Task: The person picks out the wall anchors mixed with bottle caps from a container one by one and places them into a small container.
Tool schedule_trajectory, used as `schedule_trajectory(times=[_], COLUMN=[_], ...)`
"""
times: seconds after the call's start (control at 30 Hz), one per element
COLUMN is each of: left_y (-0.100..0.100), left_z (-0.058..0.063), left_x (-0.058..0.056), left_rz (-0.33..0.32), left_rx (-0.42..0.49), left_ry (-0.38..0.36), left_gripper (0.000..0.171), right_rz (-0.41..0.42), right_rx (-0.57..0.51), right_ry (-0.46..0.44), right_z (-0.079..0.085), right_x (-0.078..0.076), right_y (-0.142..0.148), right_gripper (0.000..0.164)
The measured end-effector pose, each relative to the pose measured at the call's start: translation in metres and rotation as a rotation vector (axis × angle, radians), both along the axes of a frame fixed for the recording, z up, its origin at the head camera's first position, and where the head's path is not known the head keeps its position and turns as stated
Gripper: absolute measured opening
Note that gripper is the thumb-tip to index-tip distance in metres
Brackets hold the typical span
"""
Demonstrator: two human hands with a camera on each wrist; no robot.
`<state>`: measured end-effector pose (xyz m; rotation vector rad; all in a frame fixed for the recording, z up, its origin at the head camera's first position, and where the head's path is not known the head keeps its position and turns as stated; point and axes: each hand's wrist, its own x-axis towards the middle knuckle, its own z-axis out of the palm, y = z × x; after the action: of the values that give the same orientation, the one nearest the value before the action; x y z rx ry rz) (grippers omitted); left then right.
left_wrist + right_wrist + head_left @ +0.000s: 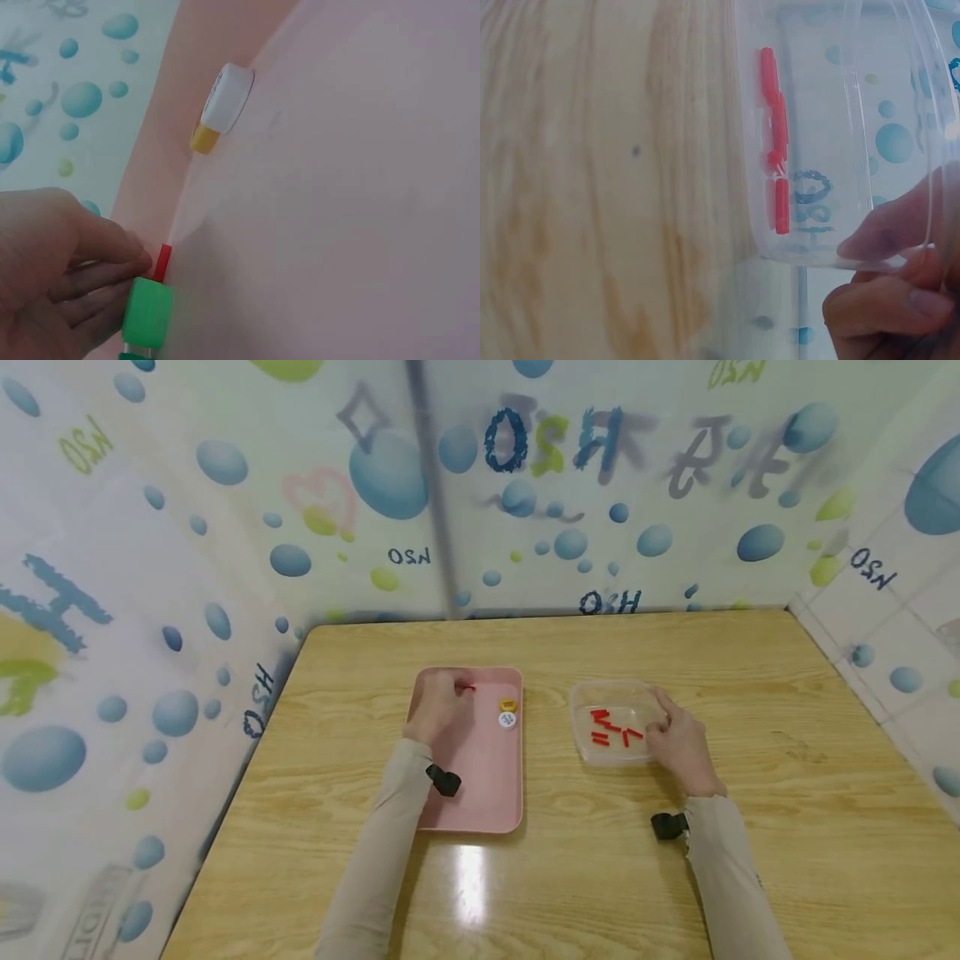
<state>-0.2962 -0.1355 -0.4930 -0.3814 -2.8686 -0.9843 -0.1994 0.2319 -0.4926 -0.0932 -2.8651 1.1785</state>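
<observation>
In the far left corner of the pink tray (480, 768), my left hand (437, 700) pinches a small red stick (162, 262) between thumb and fingers. A green round piece (148, 313) stands just beside those fingertips; in the head view the hand hides it. Against the tray's right wall sit a yellow round piece (507, 704) and a white round piece (507, 720). To the right, my right hand (681, 742) grips the side of a clear plastic container (600, 695), thumb inside and fingers curled outside. Several short red sticks (601, 738) lie on its bottom.
Tray and container rest on a light wooden table (585, 860), with a strip of tabletop between them. Walls with a bubble print (570, 543) close off the back and sides. Each wrist carries a small black camera (444, 780).
</observation>
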Motion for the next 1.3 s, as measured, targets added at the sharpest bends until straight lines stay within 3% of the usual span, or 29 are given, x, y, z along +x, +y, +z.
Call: schedule_trajectory(times=[0.17,0.43,0.63,0.8,1.07,1.3], left_y=[0.003,0.003,0.002,0.001,-0.005,-0.003], left_z=[-0.004,-0.006,-0.008,-0.009,0.0,0.014], left_x=[0.001,0.002,0.002,0.002,0.002,0.003], left_rz=[-0.04,-0.061,-0.051,-0.035,0.052,0.017], left_rx=[0.074,0.011,-0.024,0.01,0.093,0.149], left_ry=[-0.077,-0.057,-0.013,-0.017,0.026,0.056], left_gripper=[0.025,0.016,0.025,0.022,0.014,0.014], right_rz=[0.003,0.001,-0.001,0.001,0.003,0.005], right_rx=[-0.001,-0.005,-0.003,-0.013,-0.016,-0.005], right_ry=[0.005,-0.001,-0.004,-0.023,-0.038,-0.019], right_z=[0.0,0.0,0.0,0.001,0.003,0.003], right_x=[0.0,0.0,-0.001,0.0,0.003,0.002], right_y=[0.001,0.001,0.0,0.001,0.0,-0.001], right_gripper=[0.07,0.069,0.069,0.07,0.07,0.07])
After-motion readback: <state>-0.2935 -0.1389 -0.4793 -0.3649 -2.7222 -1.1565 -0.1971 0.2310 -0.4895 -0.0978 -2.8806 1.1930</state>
